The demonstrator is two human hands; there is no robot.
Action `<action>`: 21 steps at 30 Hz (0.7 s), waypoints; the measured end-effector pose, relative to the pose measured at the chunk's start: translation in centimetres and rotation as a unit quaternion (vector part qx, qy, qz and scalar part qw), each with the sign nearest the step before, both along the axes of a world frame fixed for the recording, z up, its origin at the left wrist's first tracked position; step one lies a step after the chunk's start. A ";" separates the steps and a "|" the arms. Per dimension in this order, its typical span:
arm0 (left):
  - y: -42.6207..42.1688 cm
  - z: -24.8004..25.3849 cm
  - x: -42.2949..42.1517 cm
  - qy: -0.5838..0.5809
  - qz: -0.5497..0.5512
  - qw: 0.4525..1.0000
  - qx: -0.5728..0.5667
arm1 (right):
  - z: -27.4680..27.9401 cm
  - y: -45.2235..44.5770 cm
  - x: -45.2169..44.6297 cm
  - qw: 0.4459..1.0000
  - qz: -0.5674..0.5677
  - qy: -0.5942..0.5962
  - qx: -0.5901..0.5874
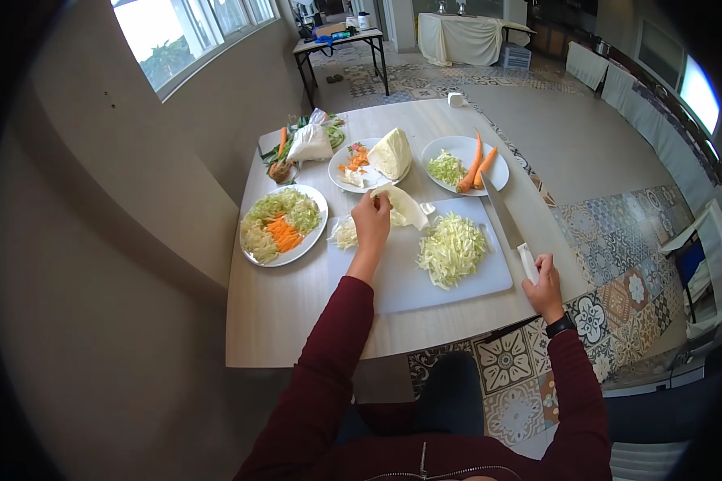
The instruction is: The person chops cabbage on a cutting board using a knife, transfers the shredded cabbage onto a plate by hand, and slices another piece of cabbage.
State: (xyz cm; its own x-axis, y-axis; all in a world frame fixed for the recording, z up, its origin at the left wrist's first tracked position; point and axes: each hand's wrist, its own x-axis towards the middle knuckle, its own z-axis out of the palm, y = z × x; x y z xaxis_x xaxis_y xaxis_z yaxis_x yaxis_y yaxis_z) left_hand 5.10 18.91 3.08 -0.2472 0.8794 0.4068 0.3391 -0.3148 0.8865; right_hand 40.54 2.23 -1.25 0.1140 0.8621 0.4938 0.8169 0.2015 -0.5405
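Observation:
My left hand (372,218) pinches a pale cabbage leaf (405,206) over the far part of the white cutting board (393,293). In my right hand (545,287) is the white handle of a knife (505,215), its blade pointing away beside the board's right edge. A heap of shredded cabbage (452,250) lies on the board's right half. Some more shreds (345,232) show to the left, partly hidden by my left hand. Just beyond the board, a cabbage wedge (391,154) rests on a plate (337,178) with carrot scraps.
At left stands a plate (311,248) of shredded cabbage and carrot strips. Another plate (501,164) at the back right bears whole carrots (475,167) and shreds. A plastic bag (310,143) and vegetables sit at the back left corner. A wall (168,160) runs close on the left.

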 end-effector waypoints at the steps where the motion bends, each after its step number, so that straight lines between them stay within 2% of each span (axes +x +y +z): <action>1: -0.2 0.5 -0.1 -0.035 -0.012 0.999 -0.008 | 0.1 -0.1 0.0 1.000 -0.002 -0.007 -0.004; 5: -0.5 1.1 -0.3 -0.155 -0.038 0.987 0.035 | -0.3 0.3 -0.2 0.997 0.021 0.041 0.062; 8: -0.5 1.4 -0.8 -0.224 -0.031 0.972 0.065 | -0.8 0.0 2.3 0.991 -0.024 0.103 0.081; 9: -0.6 1.6 -1.1 -0.243 -0.026 0.967 0.072 | -1.0 -0.2 2.2 0.963 -0.068 0.244 0.092; 16: -0.7 1.6 -4.0 -0.332 -0.032 0.941 0.050 | -3.5 1.9 4.9 0.932 -0.101 0.342 0.061; 19: -1.5 1.8 -4.9 -0.323 -0.035 0.945 0.035 | -3.5 2.7 5.4 0.925 -0.134 0.350 0.057; 21: -2.3 1.6 -5.2 -0.314 -0.034 0.948 0.028 | -3.0 3.1 5.2 0.937 -0.158 0.300 0.079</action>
State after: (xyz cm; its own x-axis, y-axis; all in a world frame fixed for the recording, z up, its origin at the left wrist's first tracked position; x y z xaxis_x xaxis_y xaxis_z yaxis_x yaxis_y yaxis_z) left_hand -0.13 16.59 4.64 -0.3990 0.8837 0.2447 -0.2730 -0.3692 0.8884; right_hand 45.76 5.32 -4.26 0.6494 0.6598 0.3781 0.4078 0.1176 -0.9055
